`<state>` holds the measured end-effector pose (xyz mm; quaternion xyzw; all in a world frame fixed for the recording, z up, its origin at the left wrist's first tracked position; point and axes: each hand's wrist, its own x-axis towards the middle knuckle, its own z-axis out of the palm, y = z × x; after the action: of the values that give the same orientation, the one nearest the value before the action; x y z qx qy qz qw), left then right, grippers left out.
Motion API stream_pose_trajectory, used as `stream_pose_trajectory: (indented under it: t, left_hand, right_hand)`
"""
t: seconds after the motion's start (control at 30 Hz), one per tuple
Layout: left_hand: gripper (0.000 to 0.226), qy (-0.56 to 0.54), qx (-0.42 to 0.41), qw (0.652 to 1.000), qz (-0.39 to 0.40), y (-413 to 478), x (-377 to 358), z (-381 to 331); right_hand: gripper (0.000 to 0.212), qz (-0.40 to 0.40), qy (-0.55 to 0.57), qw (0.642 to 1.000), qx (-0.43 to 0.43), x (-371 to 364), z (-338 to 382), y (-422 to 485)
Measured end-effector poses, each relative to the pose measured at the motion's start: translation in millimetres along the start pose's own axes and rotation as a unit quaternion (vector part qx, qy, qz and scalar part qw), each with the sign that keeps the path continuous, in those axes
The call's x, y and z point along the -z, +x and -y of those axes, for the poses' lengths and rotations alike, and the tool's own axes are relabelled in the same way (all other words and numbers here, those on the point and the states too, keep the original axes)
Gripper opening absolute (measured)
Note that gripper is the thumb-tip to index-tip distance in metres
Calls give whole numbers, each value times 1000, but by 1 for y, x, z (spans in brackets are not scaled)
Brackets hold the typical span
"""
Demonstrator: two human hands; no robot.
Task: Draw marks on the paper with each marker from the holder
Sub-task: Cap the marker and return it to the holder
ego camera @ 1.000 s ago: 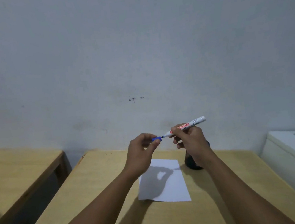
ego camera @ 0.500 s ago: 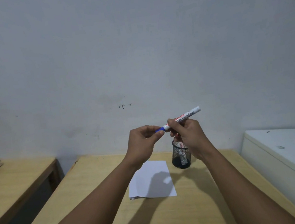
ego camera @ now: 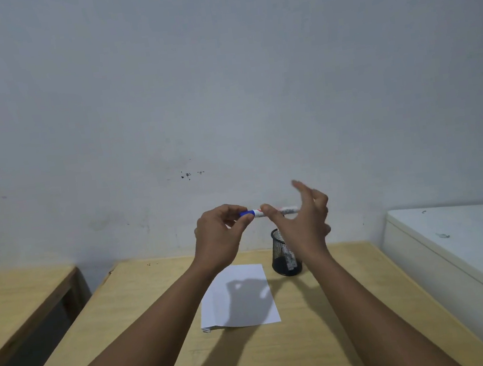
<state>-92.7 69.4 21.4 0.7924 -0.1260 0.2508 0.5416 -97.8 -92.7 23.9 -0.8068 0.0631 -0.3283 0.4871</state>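
Note:
A white marker (ego camera: pixel 287 209) with a blue cap (ego camera: pixel 247 213) lies level in the air above the table. My left hand (ego camera: pixel 219 237) pinches its capped end between thumb and fingers. My right hand (ego camera: pixel 303 224) is beside the barrel with its fingers spread and raised, and only the thumb is near the marker. Below lies the white paper (ego camera: pixel 250 312), blank where I can see it, with its near left corner curled. The black mesh holder (ego camera: pixel 282 253) stands just right of the paper's far corner, with something pale showing through the mesh.
The wooden table (ego camera: pixel 299 343) runs up to a grey wall. A second wooden table (ego camera: pixel 19 295) stands to the left across a dark gap. A white cabinet top (ego camera: pixel 461 247) borders the table on the right.
The blue cap has gone from apart to seated on the marker's tip. The marker has tipped level. My right hand has let go of the barrel and spread its fingers.

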Motion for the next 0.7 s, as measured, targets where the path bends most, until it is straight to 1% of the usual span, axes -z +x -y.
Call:
stream_pose_trajectory:
  t: [0.07,0.1,0.17,0.27,0.3,0.33,0.37,0.4,0.47,0.5,0.53,0.6,0.63,0.7]
  left_hand:
    - [4,-3,9,1000,12,5,-1,2]
    - [5,-7,12,1000,16,8,-2,3]
    - [12,-24,20,999,20,12,-7,2]
    - [26,-43,23,998,26,17,-17,1]
    - [35,-33,24,998,37,18,-19,4]
    - [45,0,22,998,54,18,-20,9]
    - [52,63,17,995,78,17,-19,18]
    - [57,146,9,984,104,15,-16,30]
    - [60,310,-11,939,146,7,-4,61]
    - [61,360,-11,919,161,2,3,78]
    - [62,390,-1,905,173,-4,10,95]
    - [62,412,36,891,185,-15,20,125]
    - [62,417,51,889,185,-21,22,135]
    - [58,422,53,890,166,-33,22,147]
  right_hand:
    - [42,46,-99,990,90,5,-3,6]
    - [33,82,-124,982,121,7,-5,9]
    - [27,135,-156,966,157,8,-10,17]
    - [21,140,-185,955,184,5,-18,28]
    - [21,134,-178,959,177,5,-21,32]
    - [22,123,-166,965,162,4,-24,37]
    - [21,108,-152,972,141,4,-27,42]
    - [20,90,-137,980,117,5,-31,48]
    - [15,56,-106,990,70,7,-39,61]
    - [15,43,-92,994,50,7,-44,67]
    - [17,32,-82,995,34,6,-49,72]
    - [21,22,-79,997,12,3,-59,81]
    - [22,24,-82,996,2,0,-64,83]
    - [22,34,-98,994,-18,-6,-73,86]
